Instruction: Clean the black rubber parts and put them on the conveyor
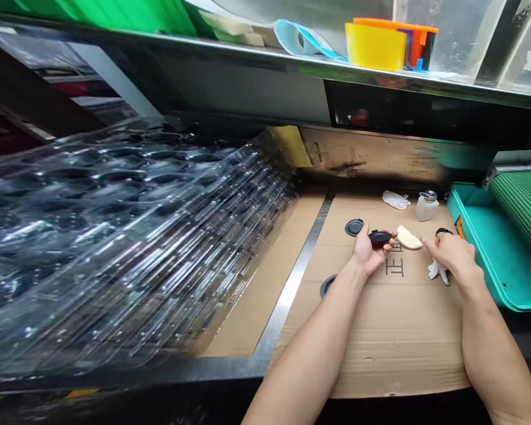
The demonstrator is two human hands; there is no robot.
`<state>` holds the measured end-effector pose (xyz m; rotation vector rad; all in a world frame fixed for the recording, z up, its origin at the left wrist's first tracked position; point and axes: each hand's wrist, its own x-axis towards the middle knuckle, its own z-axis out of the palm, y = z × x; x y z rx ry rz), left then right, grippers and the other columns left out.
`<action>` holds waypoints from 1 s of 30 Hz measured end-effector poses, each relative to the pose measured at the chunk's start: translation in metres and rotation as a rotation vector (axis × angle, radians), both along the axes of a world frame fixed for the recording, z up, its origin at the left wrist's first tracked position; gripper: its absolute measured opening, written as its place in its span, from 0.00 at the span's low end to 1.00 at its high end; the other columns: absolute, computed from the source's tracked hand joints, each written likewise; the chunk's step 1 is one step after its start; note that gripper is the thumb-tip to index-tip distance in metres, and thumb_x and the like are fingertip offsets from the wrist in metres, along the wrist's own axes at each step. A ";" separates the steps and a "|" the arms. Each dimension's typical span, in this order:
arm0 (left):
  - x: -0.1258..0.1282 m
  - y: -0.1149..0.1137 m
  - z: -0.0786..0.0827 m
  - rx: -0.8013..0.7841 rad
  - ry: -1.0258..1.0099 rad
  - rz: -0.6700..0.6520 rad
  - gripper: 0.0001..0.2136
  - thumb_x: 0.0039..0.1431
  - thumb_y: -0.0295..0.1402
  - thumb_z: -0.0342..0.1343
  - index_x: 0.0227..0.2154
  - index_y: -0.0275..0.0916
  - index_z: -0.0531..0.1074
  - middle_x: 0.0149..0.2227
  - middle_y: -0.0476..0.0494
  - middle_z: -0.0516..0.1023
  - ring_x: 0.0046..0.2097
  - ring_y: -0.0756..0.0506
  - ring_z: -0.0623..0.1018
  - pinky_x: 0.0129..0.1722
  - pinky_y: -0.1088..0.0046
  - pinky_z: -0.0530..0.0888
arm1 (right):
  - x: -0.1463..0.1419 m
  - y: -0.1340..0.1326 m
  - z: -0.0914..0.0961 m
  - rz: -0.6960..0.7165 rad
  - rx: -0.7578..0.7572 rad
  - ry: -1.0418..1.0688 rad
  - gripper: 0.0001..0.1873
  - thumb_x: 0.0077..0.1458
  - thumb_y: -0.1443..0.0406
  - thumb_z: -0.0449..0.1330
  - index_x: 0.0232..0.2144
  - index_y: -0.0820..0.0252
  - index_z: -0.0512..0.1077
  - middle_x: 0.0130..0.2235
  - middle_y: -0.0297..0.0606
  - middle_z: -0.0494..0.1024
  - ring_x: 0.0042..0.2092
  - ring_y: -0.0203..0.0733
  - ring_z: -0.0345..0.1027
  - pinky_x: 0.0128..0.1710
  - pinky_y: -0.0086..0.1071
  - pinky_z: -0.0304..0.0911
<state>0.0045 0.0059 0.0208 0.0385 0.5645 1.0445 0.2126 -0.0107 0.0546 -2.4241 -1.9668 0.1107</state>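
My left hand [368, 251] is closed round a small black oval part [379, 238], held just above the cardboard sheet [380, 330]. My right hand [454, 255] hovers to its right with a white cloth [438, 271] bunched under its fingers. A cream-coloured wedge [409, 239] lies between the two hands. One black round disc [354, 227] rests on the cardboard beyond my left hand, and another [327, 285] lies beside my left wrist. A black ring [443, 232] sits just past my right hand.
A tilted stack of clear plastic trays [115, 236] fills the left. A teal bin [495, 248] stands at the right edge. A small white bottle [426, 206] and a crumpled white rag [396, 199] lie at the back. A shelf above carries yellow and orange containers [376, 46].
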 end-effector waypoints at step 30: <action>0.018 -0.007 -0.015 0.271 0.446 -0.227 0.21 0.67 0.43 0.39 0.44 0.33 0.72 0.31 0.38 0.78 0.24 0.45 0.77 0.16 0.75 0.67 | -0.017 0.014 -0.021 0.464 0.637 0.483 0.17 0.67 0.62 0.48 0.46 0.58 0.75 0.41 0.44 0.77 0.45 0.46 0.70 0.47 0.36 0.64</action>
